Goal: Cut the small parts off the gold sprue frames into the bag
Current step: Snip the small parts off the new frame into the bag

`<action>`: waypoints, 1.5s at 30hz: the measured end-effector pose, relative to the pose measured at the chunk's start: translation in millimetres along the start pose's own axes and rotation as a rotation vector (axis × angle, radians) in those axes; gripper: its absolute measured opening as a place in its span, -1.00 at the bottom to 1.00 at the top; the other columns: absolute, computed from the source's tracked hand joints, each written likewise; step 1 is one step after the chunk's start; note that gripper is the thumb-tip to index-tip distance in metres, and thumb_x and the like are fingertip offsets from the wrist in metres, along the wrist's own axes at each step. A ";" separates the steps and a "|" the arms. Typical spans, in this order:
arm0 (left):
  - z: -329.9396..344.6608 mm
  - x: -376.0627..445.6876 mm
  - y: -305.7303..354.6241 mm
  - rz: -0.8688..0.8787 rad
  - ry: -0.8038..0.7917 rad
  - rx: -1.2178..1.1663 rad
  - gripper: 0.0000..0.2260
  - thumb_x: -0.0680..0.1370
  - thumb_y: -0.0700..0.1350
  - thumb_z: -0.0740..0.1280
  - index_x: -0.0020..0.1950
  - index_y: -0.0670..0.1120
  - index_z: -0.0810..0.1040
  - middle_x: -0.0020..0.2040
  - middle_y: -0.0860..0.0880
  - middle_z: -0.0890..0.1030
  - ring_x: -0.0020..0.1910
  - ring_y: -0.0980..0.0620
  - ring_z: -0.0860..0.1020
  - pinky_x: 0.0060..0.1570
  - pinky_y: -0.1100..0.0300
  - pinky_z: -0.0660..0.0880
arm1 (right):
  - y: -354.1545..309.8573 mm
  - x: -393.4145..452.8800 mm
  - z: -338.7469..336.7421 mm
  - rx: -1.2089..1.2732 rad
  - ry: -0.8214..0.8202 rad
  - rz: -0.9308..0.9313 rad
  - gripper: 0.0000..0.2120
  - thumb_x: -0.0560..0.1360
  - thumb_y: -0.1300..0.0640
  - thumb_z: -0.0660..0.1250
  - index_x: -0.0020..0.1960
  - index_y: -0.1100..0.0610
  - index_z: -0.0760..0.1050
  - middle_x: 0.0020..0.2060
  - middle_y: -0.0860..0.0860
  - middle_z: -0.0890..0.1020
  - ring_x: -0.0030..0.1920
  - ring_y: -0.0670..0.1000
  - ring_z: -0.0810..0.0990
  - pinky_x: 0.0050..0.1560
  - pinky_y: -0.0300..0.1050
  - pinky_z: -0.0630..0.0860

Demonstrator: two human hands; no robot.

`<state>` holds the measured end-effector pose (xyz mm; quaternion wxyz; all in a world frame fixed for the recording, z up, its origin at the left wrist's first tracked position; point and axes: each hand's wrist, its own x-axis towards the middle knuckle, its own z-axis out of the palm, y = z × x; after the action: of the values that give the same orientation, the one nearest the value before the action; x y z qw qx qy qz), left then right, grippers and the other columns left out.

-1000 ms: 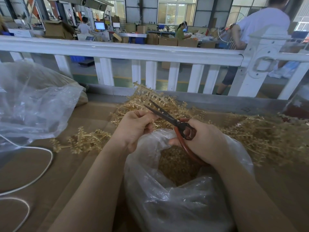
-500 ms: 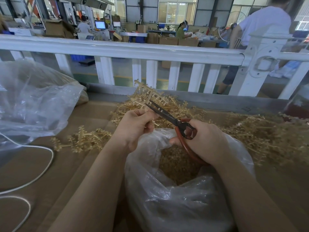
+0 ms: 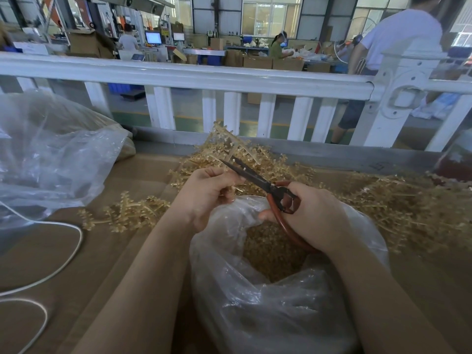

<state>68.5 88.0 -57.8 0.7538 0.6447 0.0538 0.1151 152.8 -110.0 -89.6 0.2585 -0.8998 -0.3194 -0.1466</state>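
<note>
Left hand (image 3: pixel 207 192) pinches 1 gold sprue frame (image 3: pixel 229 146) by its lower end, held above the open clear bag (image 3: pixel 255 290). Right hand (image 3: pixel 314 215) grips the red-handled scissors (image 3: pixel 258 178), blades parted at a branch. Frame judged light, thin, stiff, probably brittle; hold the bare runner close to the cut.

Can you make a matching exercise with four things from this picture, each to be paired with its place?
Things:
1. scissors
2. gold sprue frame
3. white cable
4. cut small parts

Places:
A. lying on the brown table, at the left
B. inside the open clear bag
C. held by the left hand, above the bag
D. gripped in the right hand

Pairs: 1-D, 2-C, 3-A, 4-B
</note>
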 end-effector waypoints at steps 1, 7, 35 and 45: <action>0.1 0.1 0.1 -0.001 -0.001 0.000 -0.65 0.51 -0.31 0.37 -0.44 -0.03 0.64 -0.45 0.04 0.43 -0.39 0.07 0.33 -0.30 0.23 0.34 | 0.2 -0.2 0.3 0.007 -0.002 0.007 -0.28 0.13 -0.77 0.09 -0.08 -0.23 0.46 -0.34 -0.28 0.57 -0.31 -0.27 0.49 -0.33 -0.33 0.37; 0.8 -0.1 -0.7 -0.001 0.007 0.002 -0.61 0.51 -0.32 0.35 -0.50 -0.04 0.59 -0.40 -0.03 0.39 -0.38 0.05 0.32 -0.27 0.21 0.34 | -2.3 -1.0 -1.5 0.000 0.002 -0.005 -0.35 0.12 -0.78 0.04 -0.13 -0.29 0.38 -0.34 -0.34 0.53 -0.31 -0.31 0.46 -0.35 -0.36 0.32; 0.5 -1.9 -2.3 0.235 0.077 0.222 -0.65 0.57 -0.25 0.36 -0.35 0.09 0.65 -0.43 0.17 0.50 -0.38 0.21 0.39 -0.24 0.27 0.33 | -3.8 -3.1 -6.2 0.031 -0.004 0.029 -0.34 0.09 -0.77 0.09 -0.22 -0.23 0.42 -0.40 -0.27 0.54 -0.37 -0.27 0.49 -0.40 -0.33 0.33; -2.9 2.3 -6.0 0.188 0.162 0.074 -0.73 0.52 -0.27 0.38 -0.35 -0.02 0.64 -0.46 0.05 0.48 -0.43 0.09 0.37 -0.36 0.30 0.36 | -2.1 -4.8 -8.1 -0.008 -0.018 0.005 -0.29 0.10 -0.78 0.00 -0.23 -0.19 0.42 -0.40 -0.23 0.55 -0.38 -0.25 0.50 -0.42 -0.35 0.30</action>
<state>70.7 90.5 -64.0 0.7086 0.6629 0.0579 0.2347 147.1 -115.6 -84.2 0.2523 -0.9029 -0.3190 -0.1389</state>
